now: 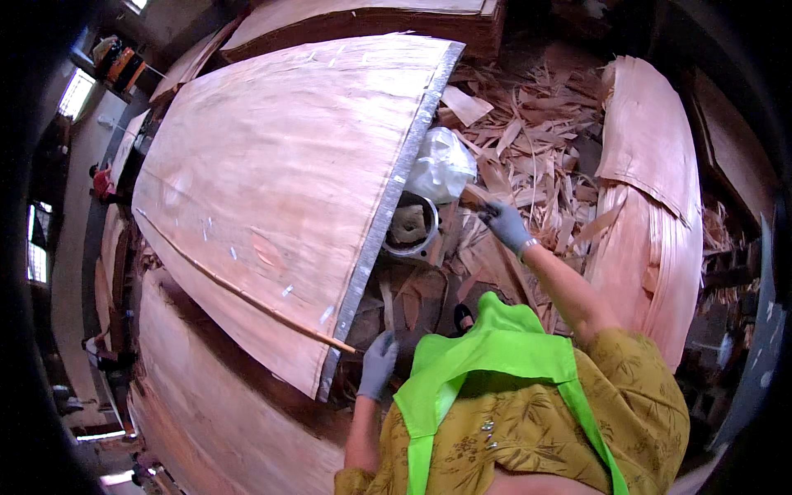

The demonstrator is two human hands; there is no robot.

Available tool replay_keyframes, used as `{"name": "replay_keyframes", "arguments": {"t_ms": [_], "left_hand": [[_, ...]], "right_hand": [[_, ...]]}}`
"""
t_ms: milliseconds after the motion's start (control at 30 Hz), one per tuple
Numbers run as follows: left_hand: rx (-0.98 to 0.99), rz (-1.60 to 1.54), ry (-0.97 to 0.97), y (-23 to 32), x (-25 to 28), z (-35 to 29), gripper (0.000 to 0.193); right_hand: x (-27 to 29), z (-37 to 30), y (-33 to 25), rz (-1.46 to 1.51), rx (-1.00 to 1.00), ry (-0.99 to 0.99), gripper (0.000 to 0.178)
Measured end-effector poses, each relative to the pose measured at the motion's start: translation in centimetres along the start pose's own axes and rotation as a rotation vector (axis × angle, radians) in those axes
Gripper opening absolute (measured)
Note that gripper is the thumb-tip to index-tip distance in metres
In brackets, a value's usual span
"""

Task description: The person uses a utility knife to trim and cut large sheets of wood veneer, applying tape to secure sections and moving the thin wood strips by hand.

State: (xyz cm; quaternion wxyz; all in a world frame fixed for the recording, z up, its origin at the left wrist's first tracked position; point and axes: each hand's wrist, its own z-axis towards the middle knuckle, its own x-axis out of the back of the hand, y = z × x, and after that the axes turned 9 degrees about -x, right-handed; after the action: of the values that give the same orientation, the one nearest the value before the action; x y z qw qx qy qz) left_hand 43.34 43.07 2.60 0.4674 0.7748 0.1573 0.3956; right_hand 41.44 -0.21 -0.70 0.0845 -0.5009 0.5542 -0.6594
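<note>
Both my hands wear grey gloves with darker fingertips. My left hand [378, 367] is low beside the near corner of a large veneer sheet stack [289, 157], closed at the fingertips on a narrow veneer strip [388, 305]. Close to those fingers, the end of a long thin stick [239, 290] juts past the stack's edge; the stick lies across the top sheet. My right arm reaches forward, and my right hand [505, 224] closes on a brown veneer scrap [474, 196] above the litter. A round pail [411, 223] with a light brown lump inside stands between my hands.
A white plastic bag [443, 165] sits behind the pail. Torn veneer scraps [536, 140] cover the floor ahead. Bent veneer sheets [648, 165] are piled at right, with another stack [363, 33] at the far side. Other people [103, 183] are at far left.
</note>
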Motion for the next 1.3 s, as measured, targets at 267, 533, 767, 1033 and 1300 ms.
{"name": "replay_keyframes", "arguments": {"t_ms": [267,533,767,1033,1300], "left_hand": [[0.209,-0.061,0.23,4.8,0.1,-0.1,0.034],[-0.453,0.248,0.181,14.4,-4.8,20.2,0.043],[-0.957,0.3,-0.075,24.2,-12.6,32.1,0.026],[-0.473,-0.659,0.162,24.8,-15.3,36.9,0.014],[-1.001,0.442,0.608,28.3,-11.0,33.3,0.033]], "right_hand": [[-4.0,14.7,-1.0,-0.344,-0.131,-0.061,0.028],[4.7,13.8,-2.9,0.141,-0.109,-0.684,0.015],[18.7,12.0,-10.4,-0.116,0.113,-0.817,0.007],[22.3,11.3,-7.0,0.264,-0.158,-0.569,0.013],[19.4,12.8,-11.7,0.211,-0.119,-0.637,0.023]]}}
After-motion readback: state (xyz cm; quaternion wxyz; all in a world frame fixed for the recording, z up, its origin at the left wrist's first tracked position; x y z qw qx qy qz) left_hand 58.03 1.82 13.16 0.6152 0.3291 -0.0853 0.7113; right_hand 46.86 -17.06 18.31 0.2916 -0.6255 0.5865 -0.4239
